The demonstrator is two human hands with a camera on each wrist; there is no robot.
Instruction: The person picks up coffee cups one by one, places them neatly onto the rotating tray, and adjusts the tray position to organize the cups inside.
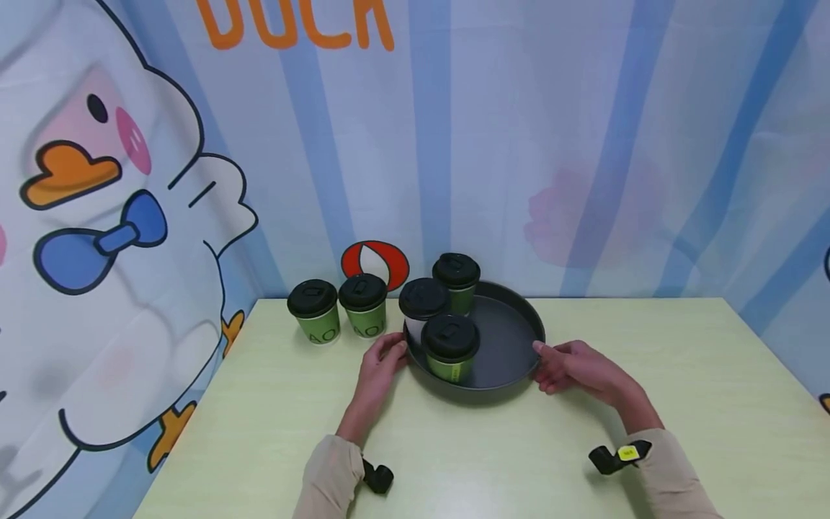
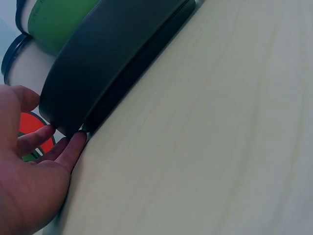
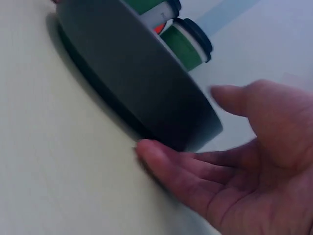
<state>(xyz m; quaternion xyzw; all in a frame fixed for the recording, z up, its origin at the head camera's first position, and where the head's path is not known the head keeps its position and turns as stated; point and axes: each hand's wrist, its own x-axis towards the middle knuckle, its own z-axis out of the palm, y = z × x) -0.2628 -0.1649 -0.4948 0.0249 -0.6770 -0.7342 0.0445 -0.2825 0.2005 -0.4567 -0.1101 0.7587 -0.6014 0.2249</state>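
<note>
A round dark grey pan point(image 1: 509, 339) is held between both hands at the middle of the table. Three lidded paper cups stand upright in its left half: a green cup point(image 1: 452, 369) in front, a white cup point(image 1: 415, 328) behind it and another green cup point(image 1: 462, 299) at the back. My left hand point(image 1: 379, 371) grips the pan's left side, thumb at the rim and fingers at the bottom edge in the left wrist view. On the opposite side my right hand point(image 1: 580, 371) holds the pan, its thumb by the rim and fingers under the lower edge.
Left of the pan, two more green cups with black lids, one outer point(image 1: 318, 324) and one inner point(image 1: 366, 317), stand on the pale table point(image 1: 486, 461). A curtain point(image 1: 493, 144) printed with a cartoon duck hangs right behind the table's back edge.
</note>
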